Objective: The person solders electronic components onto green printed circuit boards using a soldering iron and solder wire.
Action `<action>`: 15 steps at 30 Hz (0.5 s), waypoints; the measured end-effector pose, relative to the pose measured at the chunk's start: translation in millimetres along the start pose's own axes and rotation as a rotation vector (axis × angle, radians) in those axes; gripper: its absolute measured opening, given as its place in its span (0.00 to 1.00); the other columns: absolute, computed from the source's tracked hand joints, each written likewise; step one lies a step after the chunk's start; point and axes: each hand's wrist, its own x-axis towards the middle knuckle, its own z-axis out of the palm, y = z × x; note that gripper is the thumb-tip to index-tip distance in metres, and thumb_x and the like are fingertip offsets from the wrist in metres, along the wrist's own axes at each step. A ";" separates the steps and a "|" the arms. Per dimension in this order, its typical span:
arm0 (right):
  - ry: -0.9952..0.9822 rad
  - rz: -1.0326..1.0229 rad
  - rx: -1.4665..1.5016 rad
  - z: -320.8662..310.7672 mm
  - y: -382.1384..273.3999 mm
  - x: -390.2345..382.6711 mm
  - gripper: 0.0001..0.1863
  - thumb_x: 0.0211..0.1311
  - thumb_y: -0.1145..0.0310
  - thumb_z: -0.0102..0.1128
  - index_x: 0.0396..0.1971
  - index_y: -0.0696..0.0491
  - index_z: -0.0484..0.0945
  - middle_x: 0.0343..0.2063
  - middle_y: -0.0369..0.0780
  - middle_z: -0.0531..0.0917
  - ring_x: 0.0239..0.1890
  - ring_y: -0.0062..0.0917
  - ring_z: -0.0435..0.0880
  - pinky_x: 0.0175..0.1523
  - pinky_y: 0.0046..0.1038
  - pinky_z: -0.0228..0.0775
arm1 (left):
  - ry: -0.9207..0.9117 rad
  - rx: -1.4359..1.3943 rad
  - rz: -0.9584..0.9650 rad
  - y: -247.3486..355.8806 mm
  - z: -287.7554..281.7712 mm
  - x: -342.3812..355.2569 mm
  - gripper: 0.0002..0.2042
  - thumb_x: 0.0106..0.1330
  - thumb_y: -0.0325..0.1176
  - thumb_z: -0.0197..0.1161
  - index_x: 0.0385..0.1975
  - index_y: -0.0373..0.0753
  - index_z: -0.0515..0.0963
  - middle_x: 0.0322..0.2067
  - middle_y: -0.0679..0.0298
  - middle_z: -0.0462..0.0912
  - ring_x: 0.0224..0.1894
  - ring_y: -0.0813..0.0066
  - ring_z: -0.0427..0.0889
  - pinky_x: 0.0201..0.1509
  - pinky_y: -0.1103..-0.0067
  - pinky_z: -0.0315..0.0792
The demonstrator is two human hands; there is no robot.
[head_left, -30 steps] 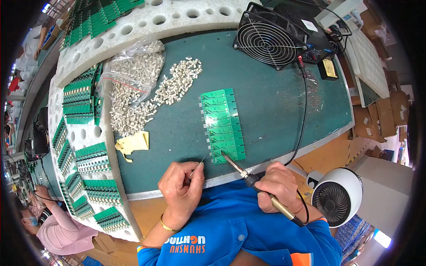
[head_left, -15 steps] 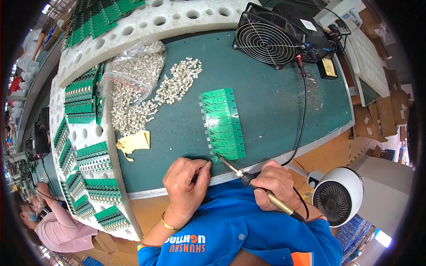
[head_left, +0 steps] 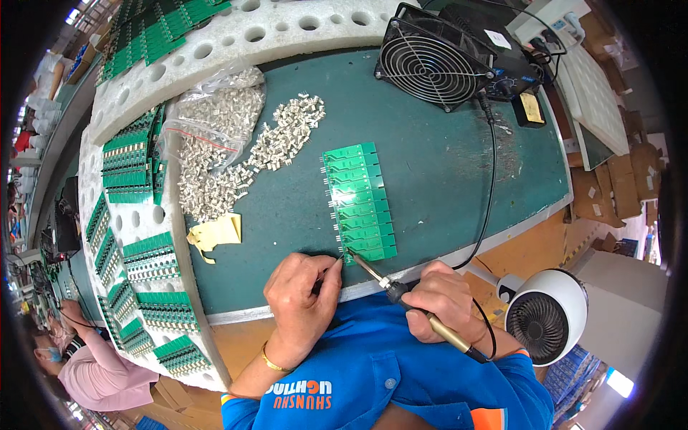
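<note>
My right hand is wrapped round a soldering iron, whose tip meets the near left corner of a green circuit board panel. Small white connectors with pins line the panel's left edge. My left hand is closed, thumb and forefinger pinched together at that same corner. Whatever it pinches is too small to make out. Both hands are at the front edge of the green table mat.
Loose white connectors spill from a plastic bag at left, beside yellow paper. White foam holds finished-looking boards. A black fan stands behind; a white fan is at right. A person in pink sits far left.
</note>
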 end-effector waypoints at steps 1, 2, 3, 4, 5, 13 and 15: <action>0.001 0.000 0.000 0.0 -0.2 0.2 0.09 0.57 0.70 0.65 0.34 0.57 0.77 0.16 0.36 0.77 0.15 0.25 0.75 0.24 0.29 0.67 | -0.012 0.012 0.023 -0.8 -0.5 0.2 0.05 0.53 0.19 0.70 0.24 0.34 0.80 0.20 0.64 0.75 0.19 0.79 0.72 0.22 0.82 0.65; -0.002 0.002 -0.002 -0.1 -0.3 0.4 0.09 0.57 0.70 0.65 0.34 0.57 0.77 0.16 0.36 0.77 0.14 0.25 0.75 0.24 0.28 0.66 | -0.013 0.012 0.024 -1.2 -0.5 0.4 0.05 0.53 0.19 0.70 0.24 0.34 0.80 0.20 0.64 0.75 0.19 0.79 0.72 0.22 0.82 0.65; -0.004 0.003 -0.003 -0.1 -0.3 0.6 0.09 0.57 0.70 0.65 0.34 0.57 0.77 0.16 0.36 0.77 0.14 0.25 0.75 0.24 0.28 0.66 | -0.014 0.013 0.027 -1.6 -0.6 0.5 0.05 0.53 0.19 0.70 0.24 0.34 0.80 0.20 0.64 0.75 0.19 0.78 0.72 0.22 0.82 0.65; -0.004 0.003 -0.003 0.0 -0.5 0.9 0.09 0.57 0.70 0.65 0.34 0.57 0.77 0.16 0.36 0.77 0.14 0.25 0.75 0.24 0.28 0.66 | -0.016 0.013 0.029 -1.9 -0.5 0.6 0.05 0.53 0.19 0.70 0.24 0.34 0.80 0.20 0.64 0.75 0.19 0.78 0.72 0.22 0.82 0.65; -0.005 0.002 -0.004 0.2 -0.6 1.3 0.09 0.57 0.69 0.65 0.34 0.57 0.77 0.16 0.36 0.77 0.14 0.25 0.75 0.24 0.28 0.66 | -0.017 0.013 0.029 -1.5 -0.6 1.0 0.05 0.53 0.19 0.70 0.24 0.34 0.80 0.20 0.64 0.75 0.19 0.78 0.72 0.22 0.82 0.65; -0.003 0.005 0.002 0.0 -1.5 0.1 0.09 0.56 0.70 0.65 0.33 0.57 0.77 0.16 0.36 0.77 0.14 0.25 0.75 0.24 0.28 0.66 | -0.027 -0.009 0.039 -2.1 -1.6 1.1 0.05 0.52 0.18 0.70 0.26 0.33 0.81 0.20 0.63 0.76 0.20 0.76 0.73 0.23 0.81 0.66; -0.012 0.003 0.003 -0.2 -1.6 -0.4 0.09 0.55 0.70 0.65 0.33 0.57 0.77 0.16 0.36 0.77 0.14 0.25 0.75 0.24 0.28 0.66 | -0.026 -0.010 0.044 -1.7 -1.9 1.3 0.05 0.52 0.18 0.70 0.26 0.33 0.81 0.19 0.63 0.76 0.20 0.76 0.73 0.23 0.81 0.66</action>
